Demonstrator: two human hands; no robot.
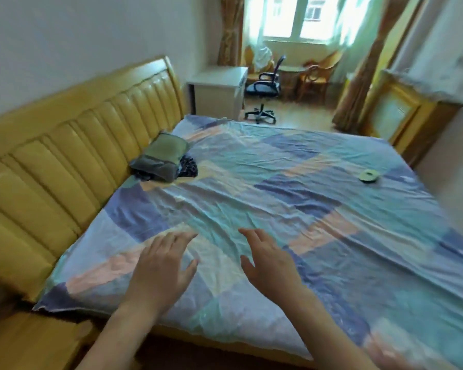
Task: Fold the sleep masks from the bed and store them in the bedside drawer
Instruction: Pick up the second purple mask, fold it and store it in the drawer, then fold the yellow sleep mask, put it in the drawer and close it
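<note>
Both the left hand (162, 265) and right hand (269, 265) hover with fingers spread, holding nothing, over the bed's (292, 198) near edge. The sleep masks (164, 158) seem bundled at the headboard edge, well apart; a hasty reach could scatter them.

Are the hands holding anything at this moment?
No, both empty. The left hand and right hand hover open, fingers spread, over the bedsheet; nothing sits in either palm.
</note>
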